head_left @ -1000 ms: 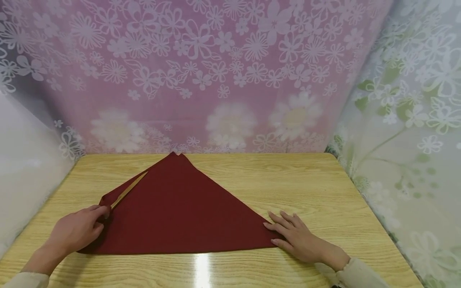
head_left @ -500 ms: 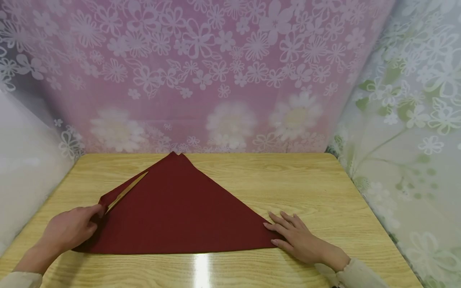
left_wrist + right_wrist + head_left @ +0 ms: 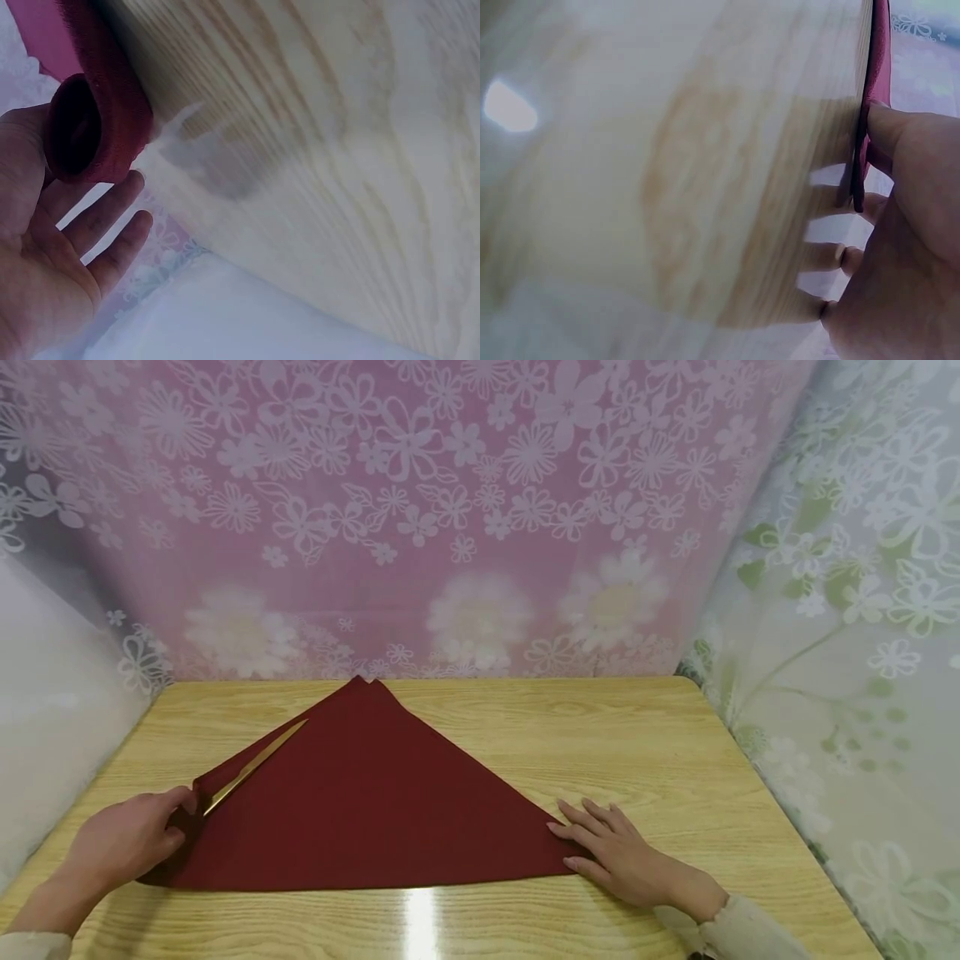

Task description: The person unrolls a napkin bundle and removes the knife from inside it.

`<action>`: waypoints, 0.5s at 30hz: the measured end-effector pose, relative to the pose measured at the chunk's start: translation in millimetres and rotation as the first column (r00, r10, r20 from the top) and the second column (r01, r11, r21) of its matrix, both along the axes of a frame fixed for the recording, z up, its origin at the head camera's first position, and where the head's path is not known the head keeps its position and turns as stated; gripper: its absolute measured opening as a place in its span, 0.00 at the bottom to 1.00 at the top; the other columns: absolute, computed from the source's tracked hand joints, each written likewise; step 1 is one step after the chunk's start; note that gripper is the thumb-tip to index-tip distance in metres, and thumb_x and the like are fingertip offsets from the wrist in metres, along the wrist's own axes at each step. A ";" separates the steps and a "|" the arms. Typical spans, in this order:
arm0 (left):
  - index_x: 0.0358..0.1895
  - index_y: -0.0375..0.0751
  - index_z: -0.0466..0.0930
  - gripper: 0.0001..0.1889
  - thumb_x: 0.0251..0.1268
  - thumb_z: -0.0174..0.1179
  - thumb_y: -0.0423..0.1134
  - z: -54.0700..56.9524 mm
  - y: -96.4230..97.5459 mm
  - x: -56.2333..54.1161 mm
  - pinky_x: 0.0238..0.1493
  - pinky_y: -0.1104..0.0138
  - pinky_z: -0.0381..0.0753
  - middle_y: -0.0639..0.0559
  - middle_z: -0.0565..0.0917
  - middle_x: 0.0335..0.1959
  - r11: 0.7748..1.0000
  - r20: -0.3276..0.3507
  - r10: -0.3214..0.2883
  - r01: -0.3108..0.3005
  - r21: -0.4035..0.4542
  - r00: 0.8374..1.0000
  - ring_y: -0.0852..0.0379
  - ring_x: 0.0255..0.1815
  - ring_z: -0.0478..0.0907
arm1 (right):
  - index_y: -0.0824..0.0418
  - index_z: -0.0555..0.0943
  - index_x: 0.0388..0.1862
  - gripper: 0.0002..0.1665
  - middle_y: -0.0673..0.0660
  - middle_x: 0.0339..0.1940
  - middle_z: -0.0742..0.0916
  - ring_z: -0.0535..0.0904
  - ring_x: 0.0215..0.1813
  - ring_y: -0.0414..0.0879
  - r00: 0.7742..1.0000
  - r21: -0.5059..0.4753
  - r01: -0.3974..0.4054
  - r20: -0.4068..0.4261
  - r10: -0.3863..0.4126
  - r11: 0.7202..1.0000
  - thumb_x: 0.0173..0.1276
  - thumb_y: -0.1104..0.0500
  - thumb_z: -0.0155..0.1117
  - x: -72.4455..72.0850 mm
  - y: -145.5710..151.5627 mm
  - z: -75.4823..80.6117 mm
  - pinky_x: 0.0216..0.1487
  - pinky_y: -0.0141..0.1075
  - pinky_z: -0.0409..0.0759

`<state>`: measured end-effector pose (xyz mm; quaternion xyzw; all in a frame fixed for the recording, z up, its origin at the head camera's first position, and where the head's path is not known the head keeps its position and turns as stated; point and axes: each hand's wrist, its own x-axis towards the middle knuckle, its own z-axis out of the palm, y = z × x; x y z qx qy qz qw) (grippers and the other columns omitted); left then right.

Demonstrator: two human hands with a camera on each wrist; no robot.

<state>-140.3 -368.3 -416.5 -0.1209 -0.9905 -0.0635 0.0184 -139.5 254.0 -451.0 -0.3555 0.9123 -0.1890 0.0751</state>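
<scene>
A dark red cloth (image 3: 352, 810), folded into a triangle, lies with its peak at the far edge of the table. At the left corner my left hand (image 3: 123, 839) pinches the cloth's edge between thumb and fingers. In the left wrist view the red cloth (image 3: 124, 97) curves into a loop at the thumb and index finger of the left hand (image 3: 52, 262). A slanted opening between the layers shows table wood. My right hand (image 3: 618, 856) rests on the right corner with fingers spread. The right wrist view shows the right hand (image 3: 911, 225) against the cloth's thin edge (image 3: 881, 60).
The light wood-grain table (image 3: 600, 735) carries the cloth. A pink floral curtain (image 3: 465, 527) hangs behind its far edge, a white-green floral one (image 3: 847, 652) along the right. Pale sheeting (image 3: 60, 710) borders the left side. Light glares on the front tabletop.
My left hand has moved left with the cloth's corner, and the left side of the cloth has spread out that way. The right hand has kept its place.
</scene>
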 end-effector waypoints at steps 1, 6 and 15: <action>0.34 0.48 0.74 0.13 0.43 0.60 0.29 -0.1 -1.1 -0.4 0.18 0.62 0.64 0.58 0.75 0.23 1.000 0.007 0.004 -0.004 0.003 1.000 0.60 0.19 0.65 | 0.53 0.66 0.72 0.28 0.60 0.75 0.61 0.51 0.72 0.68 1.000 0.003 0.000 0.001 0.000 1.000 0.77 0.47 0.45 0.0 0.2 0.1 0.61 0.71 0.46; 0.35 0.47 0.73 0.13 0.45 0.61 0.30 -1.1 -8.9 -0.8 0.18 0.62 0.65 0.57 0.76 0.23 0.999 0.034 0.026 -0.027 0.017 0.999 0.59 0.20 0.67 | 0.52 0.65 0.72 0.28 0.59 0.75 0.60 0.51 0.73 0.67 1.000 0.017 0.002 0.009 -0.002 1.000 0.77 0.46 0.44 -0.2 0.4 1.1 0.61 0.71 0.47; 0.34 0.44 0.75 0.11 0.45 0.62 0.29 -8.1 -17.4 6.5 0.22 0.56 0.71 0.50 0.78 0.29 0.999 0.014 0.040 -0.039 -0.034 0.999 0.53 0.24 0.72 | 0.53 0.67 0.72 0.27 0.61 0.75 0.61 0.52 0.72 0.68 1.000 0.015 0.000 0.000 0.000 1.000 0.77 0.47 0.46 0.0 -1.6 3.3 0.61 0.71 0.47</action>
